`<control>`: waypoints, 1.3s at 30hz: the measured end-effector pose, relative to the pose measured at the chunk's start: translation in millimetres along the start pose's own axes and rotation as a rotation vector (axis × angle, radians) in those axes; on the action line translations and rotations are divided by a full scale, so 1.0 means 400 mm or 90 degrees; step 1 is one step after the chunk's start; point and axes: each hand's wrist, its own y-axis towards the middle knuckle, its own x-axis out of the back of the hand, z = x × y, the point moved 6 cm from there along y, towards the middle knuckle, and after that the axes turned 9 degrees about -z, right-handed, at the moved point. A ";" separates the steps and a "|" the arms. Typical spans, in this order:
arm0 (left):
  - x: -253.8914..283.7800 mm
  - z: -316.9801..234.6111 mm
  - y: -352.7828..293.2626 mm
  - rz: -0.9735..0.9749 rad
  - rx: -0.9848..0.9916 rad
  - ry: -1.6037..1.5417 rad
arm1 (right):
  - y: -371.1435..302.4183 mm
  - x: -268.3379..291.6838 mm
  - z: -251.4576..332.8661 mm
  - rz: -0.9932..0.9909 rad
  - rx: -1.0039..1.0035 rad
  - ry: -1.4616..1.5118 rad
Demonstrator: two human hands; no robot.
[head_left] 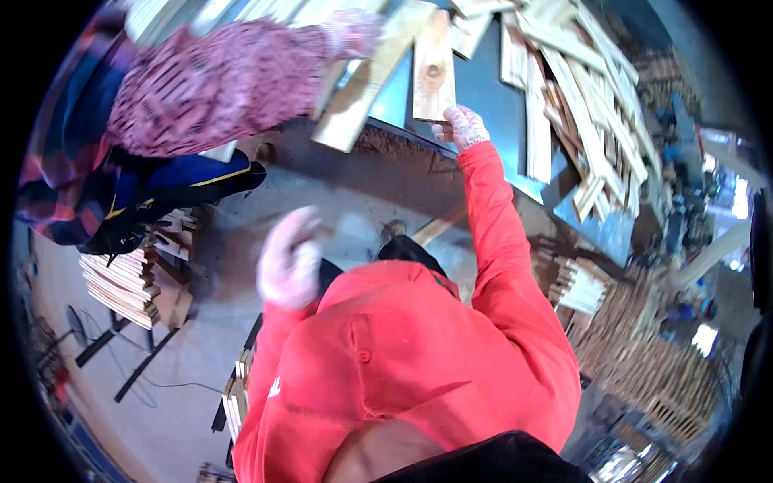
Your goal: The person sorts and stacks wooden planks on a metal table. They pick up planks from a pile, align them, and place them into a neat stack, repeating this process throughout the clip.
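My right hand (465,129), in a pale knitted glove, pinches the near end of a short wooden board (435,71) with a dark knot. The board lies on the blue metal tabletop (483,95), its near end close to the table's edge. My left hand (290,259), gloved too, hangs in front of my red jacket, away from the table. Motion blurs it slightly; the thumb stands off from the fingers and nothing shows in it. Beside the held board, a longer plank (372,80) juts over the table edge.
At left, a co-worker's pink patterned sleeve (217,84) and gloved hand (354,34) reach over more planks. A heap of loose boards (592,105) covers the table's right side. Stacked boards (125,286) stand at left above the floor; larger stacks (644,354) rise at lower right.
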 end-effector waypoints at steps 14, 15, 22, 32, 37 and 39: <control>-0.940 -0.204 0.144 0.410 -0.202 -0.153 | -0.420 0.562 0.253 -0.084 0.276 0.190; -0.979 -0.206 0.164 0.445 -0.085 -0.209 | -0.451 0.573 0.289 -0.171 0.368 -0.016; -1.185 -0.114 0.133 0.655 0.259 -0.284 | -0.569 0.541 0.073 -0.014 0.039 0.031; -1.521 0.177 0.028 0.716 0.066 0.085 | -0.752 0.926 -0.148 -0.717 0.130 0.247; -1.657 0.168 -0.025 0.672 -0.072 0.126 | -0.957 1.488 -0.455 -1.098 -0.119 -0.008; -1.737 0.136 -0.082 0.633 -0.125 0.170 | -1.060 1.705 -0.617 -1.221 -0.240 -0.200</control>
